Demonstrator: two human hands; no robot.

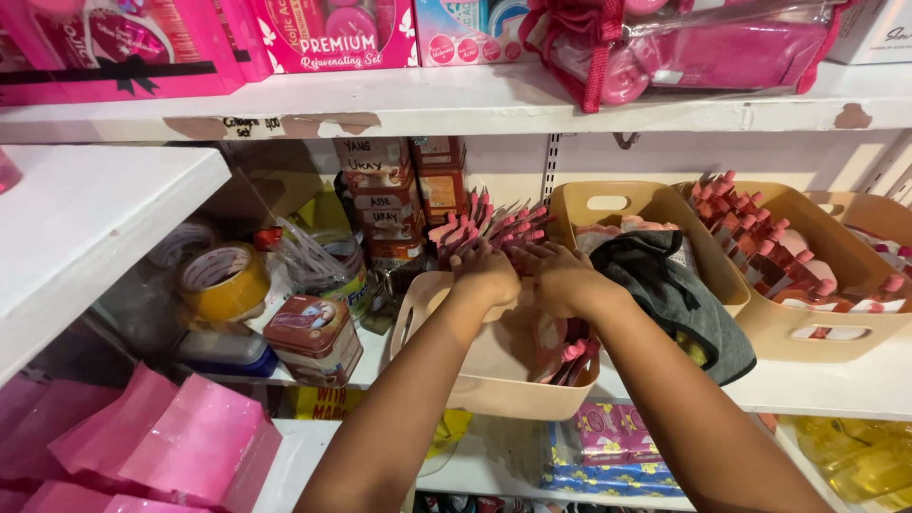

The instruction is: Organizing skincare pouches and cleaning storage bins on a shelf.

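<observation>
yellow tape roll (224, 282), grey cloth (676, 294), pink bags (171, 442)

2 bare hands: left hand (486, 271), right hand (560, 277). 3 beige plastic bins w/ handle slots: front bin (494, 385), middle bin (655, 204), right bin (836, 328). 1 yellow tape roll (224, 281). 1 red-brown tin (312, 334). 1 grey cloth (679, 290). Small pink-capped packets (489, 226): too many to count.

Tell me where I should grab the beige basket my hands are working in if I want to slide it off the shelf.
Judging by its shape, grip the beige basket by the cut-out handle in its left end wall, coming from the left. The left hand and right hand hold pink-capped packets above it; the far end is hidden.
</observation>
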